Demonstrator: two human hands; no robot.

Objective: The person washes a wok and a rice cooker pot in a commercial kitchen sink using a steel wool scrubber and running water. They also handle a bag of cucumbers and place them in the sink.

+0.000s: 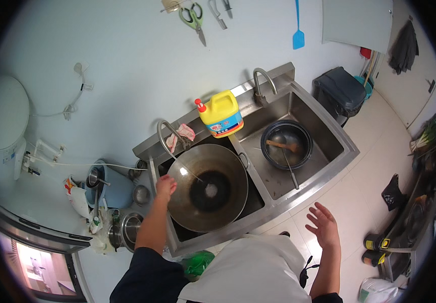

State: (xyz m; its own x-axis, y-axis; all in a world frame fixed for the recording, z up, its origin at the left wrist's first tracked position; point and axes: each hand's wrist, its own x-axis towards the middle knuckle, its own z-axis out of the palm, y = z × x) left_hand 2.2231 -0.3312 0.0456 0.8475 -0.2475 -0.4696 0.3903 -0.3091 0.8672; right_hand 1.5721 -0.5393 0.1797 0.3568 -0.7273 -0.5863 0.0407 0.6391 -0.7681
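Observation:
My left hand (166, 186) is at the left rim of a large metal wok (182, 204); its fingers are curled, and I cannot tell whether they grip anything. The wok rests in the left basin of a stainless steel double sink (257, 178). From the left faucet (161, 134) a thin stream of water runs into the wok, where a pale patch shows on the dark bottom. Raised over the floor beyond the sink's front edge, my right hand (322, 225) has its fingers spread and holds nothing.
A yellow detergent jug (220, 108) and a pink-white cloth (182, 134) sit behind the basins. The right basin holds a dark pot (265, 146) with a wooden utensil and a metal-handled one. A black bin (341, 89) stands right; metal pots (129, 227) crowd the left.

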